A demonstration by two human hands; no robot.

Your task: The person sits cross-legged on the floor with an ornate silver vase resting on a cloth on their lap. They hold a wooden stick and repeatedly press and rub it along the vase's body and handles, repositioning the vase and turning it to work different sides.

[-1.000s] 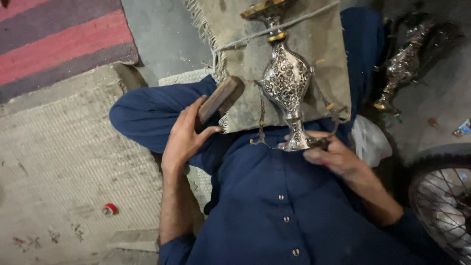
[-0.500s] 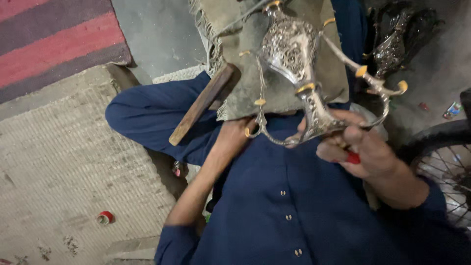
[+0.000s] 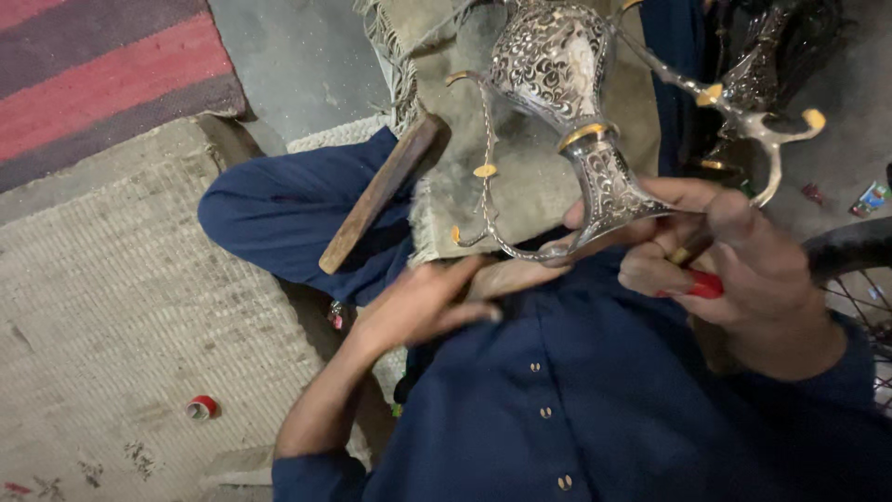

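Two hands meet under an ornate silver vessel (image 3: pixel 567 102): the right hand (image 3: pixel 734 270), at three o'clock, clamps its foot and a red-handled tool (image 3: pixel 699 284). The left hand (image 3: pixel 423 302) lies open-fingered below, empty, a wooden block (image 3: pixel 381 191) at eleven o'clock.

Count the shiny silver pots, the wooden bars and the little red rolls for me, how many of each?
Silver pots: 2, held one, dark one behind
Wooden bars: 1
Red rolls: 1
Total: 4

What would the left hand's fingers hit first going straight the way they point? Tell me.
Likely the ornate silver vessel's base rim: the left hand has fingers aimed right, toward that base held by the right hand. Depth is unclear.
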